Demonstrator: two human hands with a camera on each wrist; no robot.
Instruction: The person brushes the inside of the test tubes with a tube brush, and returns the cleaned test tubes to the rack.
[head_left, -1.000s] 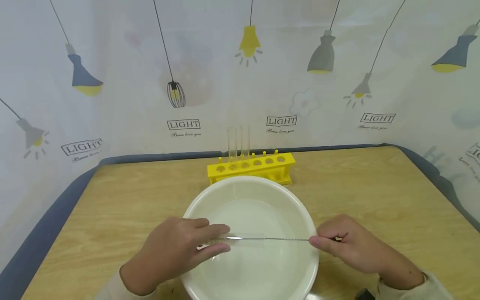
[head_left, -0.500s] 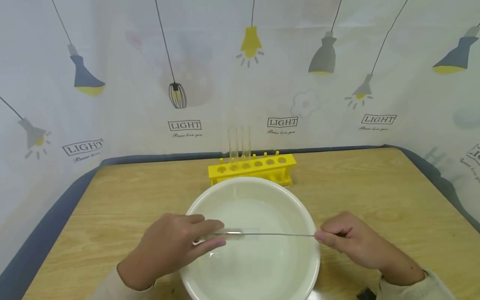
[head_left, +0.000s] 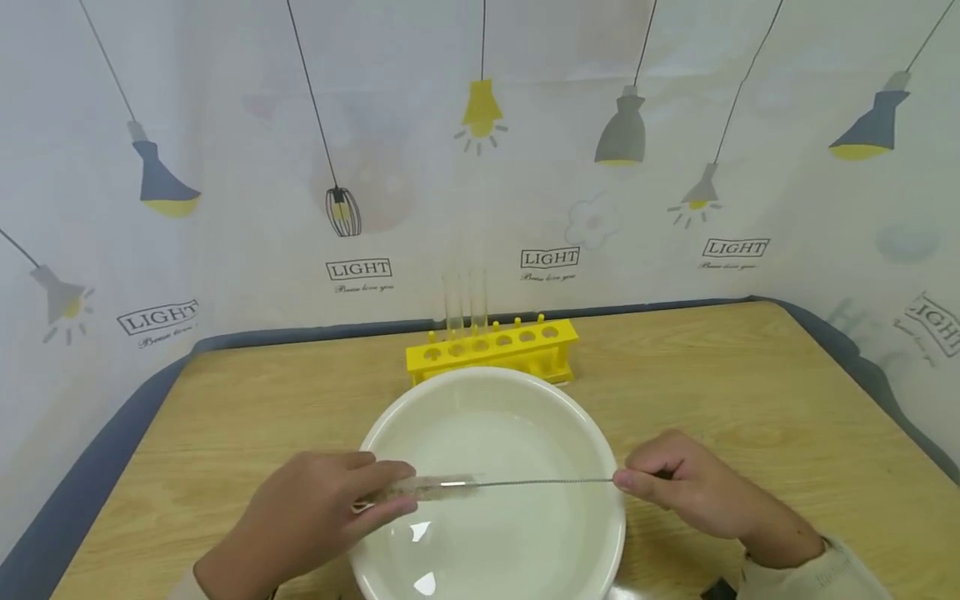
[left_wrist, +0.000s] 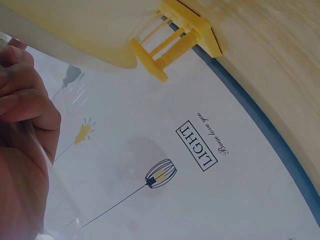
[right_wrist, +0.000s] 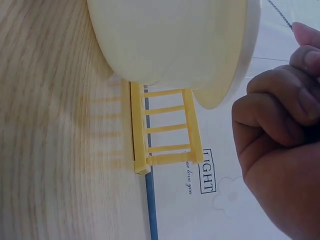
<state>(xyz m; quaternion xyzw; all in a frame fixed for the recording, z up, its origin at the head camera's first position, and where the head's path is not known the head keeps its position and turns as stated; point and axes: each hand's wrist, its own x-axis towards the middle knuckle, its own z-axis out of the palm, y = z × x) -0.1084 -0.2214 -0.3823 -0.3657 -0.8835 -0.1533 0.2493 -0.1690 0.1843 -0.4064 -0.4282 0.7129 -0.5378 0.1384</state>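
Observation:
Over the white basin [head_left: 495,385], my left hand [head_left: 318,508] holds a clear glass test tube [head_left: 431,488] lying nearly level, its mouth toward the right. A test tube brush [head_left: 543,482] has its bristles inside the tube, and its thin twisted wire comes out of the mouth. My right hand [head_left: 693,492] pinches the far end of that wire at the basin's right rim. In the left wrist view the tube's rounded end [left_wrist: 62,210] shows below the palm. The right wrist view shows curled fingers [right_wrist: 267,107] with a bit of wire [right_wrist: 281,14] at the fingertips.
Behind the basin stands a yellow test tube rack [head_left: 517,346] with two upright glass tubes [head_left: 478,300] in its holes. Water appears to lie in the basin. A small black object [head_left: 718,589] sits by the right sleeve. A printed curtain [head_left: 262,125] closes off the wooden table's back.
My left hand and the tube have moved left. More of the brush wire now shows between the tube's mouth and my right hand. The head view has shifted slightly.

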